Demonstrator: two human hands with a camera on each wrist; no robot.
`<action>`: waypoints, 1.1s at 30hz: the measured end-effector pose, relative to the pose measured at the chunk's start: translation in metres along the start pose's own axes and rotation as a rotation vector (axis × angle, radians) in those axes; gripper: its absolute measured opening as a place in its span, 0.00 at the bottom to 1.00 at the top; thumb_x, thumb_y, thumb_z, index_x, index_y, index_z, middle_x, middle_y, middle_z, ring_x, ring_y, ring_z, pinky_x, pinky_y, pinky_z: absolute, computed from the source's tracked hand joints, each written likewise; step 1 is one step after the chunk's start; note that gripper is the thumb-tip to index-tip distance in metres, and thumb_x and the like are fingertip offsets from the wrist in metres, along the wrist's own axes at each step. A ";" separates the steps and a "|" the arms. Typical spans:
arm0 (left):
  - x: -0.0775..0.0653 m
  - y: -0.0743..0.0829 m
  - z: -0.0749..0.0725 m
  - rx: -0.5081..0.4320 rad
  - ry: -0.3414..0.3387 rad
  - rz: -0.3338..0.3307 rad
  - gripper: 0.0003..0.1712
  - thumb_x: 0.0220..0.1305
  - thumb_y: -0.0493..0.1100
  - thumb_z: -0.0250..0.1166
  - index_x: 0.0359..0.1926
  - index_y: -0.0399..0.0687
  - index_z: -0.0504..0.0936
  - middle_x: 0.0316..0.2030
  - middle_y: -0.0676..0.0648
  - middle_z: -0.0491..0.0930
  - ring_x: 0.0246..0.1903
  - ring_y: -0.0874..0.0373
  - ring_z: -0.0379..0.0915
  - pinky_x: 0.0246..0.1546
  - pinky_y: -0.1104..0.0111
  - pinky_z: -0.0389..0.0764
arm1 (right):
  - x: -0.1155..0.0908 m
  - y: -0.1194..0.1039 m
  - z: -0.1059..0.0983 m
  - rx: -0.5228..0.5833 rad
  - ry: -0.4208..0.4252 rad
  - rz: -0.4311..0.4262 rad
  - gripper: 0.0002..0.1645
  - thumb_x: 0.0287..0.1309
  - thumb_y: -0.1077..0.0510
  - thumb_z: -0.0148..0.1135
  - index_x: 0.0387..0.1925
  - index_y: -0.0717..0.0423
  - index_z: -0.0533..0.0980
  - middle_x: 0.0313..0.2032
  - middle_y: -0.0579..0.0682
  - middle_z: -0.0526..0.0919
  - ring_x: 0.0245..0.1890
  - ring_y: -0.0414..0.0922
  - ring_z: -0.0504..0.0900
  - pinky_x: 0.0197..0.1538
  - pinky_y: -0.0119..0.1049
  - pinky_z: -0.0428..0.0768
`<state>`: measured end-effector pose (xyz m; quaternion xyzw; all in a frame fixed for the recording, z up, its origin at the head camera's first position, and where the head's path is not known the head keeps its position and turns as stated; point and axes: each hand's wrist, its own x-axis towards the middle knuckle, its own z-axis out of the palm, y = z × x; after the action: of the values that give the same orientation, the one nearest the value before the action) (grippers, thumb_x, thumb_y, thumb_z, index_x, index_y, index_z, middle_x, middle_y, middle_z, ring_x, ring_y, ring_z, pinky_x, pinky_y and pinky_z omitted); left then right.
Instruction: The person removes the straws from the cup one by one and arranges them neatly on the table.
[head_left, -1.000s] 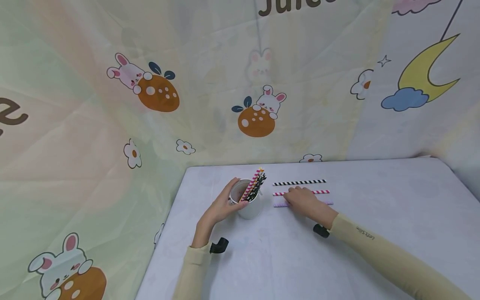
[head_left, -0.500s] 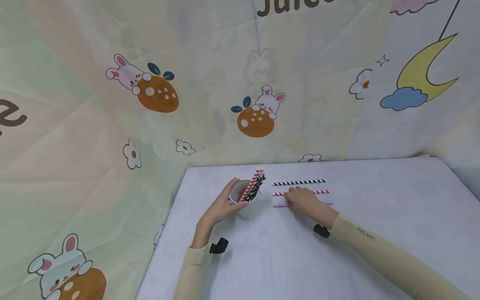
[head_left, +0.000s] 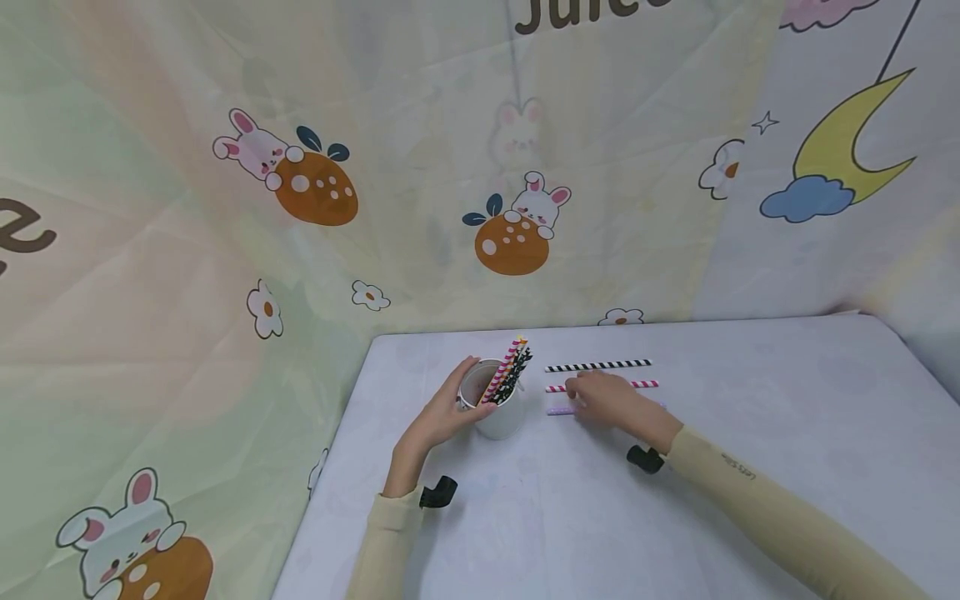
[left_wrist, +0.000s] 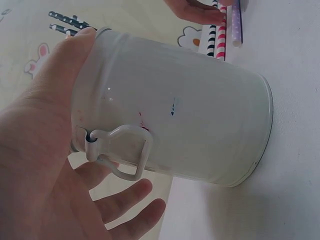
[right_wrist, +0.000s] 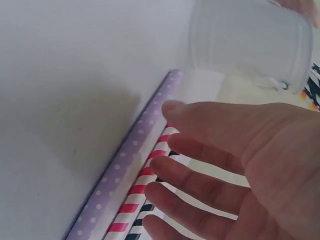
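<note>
Nearest the camera, the bare front of the worktop (head_left: 510, 542) is flanked by a left sleeve (head_left: 386, 533) and a right sleeve (head_left: 787, 508); a black wrist device is worn at each cuff.

Beyond these, the pail (head_left: 498, 423) is held by the left hand (head_left: 438, 412), with the thumb hooked over the rim and the fingers laid round the far side. The right hand (head_left: 611, 400) is poised low over the loose straws, its fingers spread and lightly bent; no straw is seen to be pinched, and whether one is touched cannot be told. The middle of the purple dotted straw (head_left: 558, 411) and of the pink striped straw (head_left: 645, 384) is covered by that hand. The black striped straw (head_left: 600, 365) is laid farthest back, roughly parallel to the other two.

Straws appear to be being lined up or picked up beside the pail, which is kept steady meanwhile. For the next move, one straw probably needs to be pinched alone, without its close neighbour being dragged along. The right side of the pail's mouth is taken up by a leaning bundle of straws (head_left: 512, 367), so less room is left there.

Behind the worktop, a printed curtain (head_left: 420, 242) is hung.
</note>
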<state>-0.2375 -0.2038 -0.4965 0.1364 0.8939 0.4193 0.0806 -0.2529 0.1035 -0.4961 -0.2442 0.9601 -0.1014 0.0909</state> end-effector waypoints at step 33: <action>-0.001 0.001 0.000 -0.009 -0.006 -0.020 0.54 0.56 0.68 0.70 0.78 0.72 0.51 0.78 0.54 0.53 0.76 0.50 0.52 0.71 0.42 0.59 | 0.029 -0.020 -0.029 0.495 0.338 0.025 0.32 0.62 0.44 0.69 0.62 0.55 0.74 0.55 0.54 0.81 0.58 0.54 0.78 0.60 0.53 0.77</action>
<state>-0.2365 -0.2032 -0.4960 0.1283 0.8930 0.4222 0.0883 -0.2751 0.0769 -0.4670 -0.1826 0.9106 -0.3707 -0.0122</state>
